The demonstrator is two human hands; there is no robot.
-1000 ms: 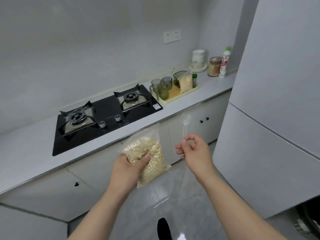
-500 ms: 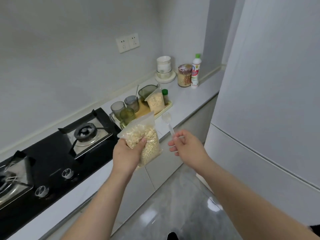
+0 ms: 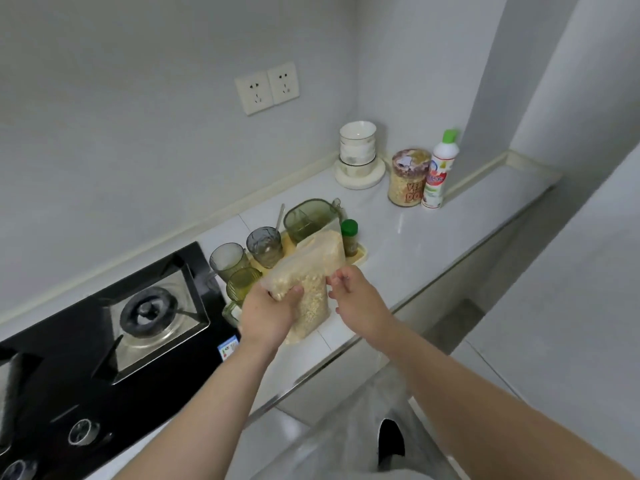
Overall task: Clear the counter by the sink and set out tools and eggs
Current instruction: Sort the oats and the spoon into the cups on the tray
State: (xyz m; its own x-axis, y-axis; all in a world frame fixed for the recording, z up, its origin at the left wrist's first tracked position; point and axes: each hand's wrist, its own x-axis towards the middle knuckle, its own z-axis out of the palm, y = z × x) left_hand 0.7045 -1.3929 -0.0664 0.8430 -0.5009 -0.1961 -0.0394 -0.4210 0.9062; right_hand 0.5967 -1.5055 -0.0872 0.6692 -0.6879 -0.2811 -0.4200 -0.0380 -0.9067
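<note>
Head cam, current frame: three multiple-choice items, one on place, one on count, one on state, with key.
1. Where does the green-capped bottle stand?
A. on the stove
B. beside the jar on the counter
C. on the tray

2. How many wall sockets are there?
A. one
B. two
C. four

3. What is the state of the bag of oats?
A. lying flat, untouched
B. inside the jug
C. gripped by the left hand

Key: 1 B, the bottle stands right next to the jar; 2 B, two plates sit side by side; 3 C, the fingers curl round the bag.
</note>
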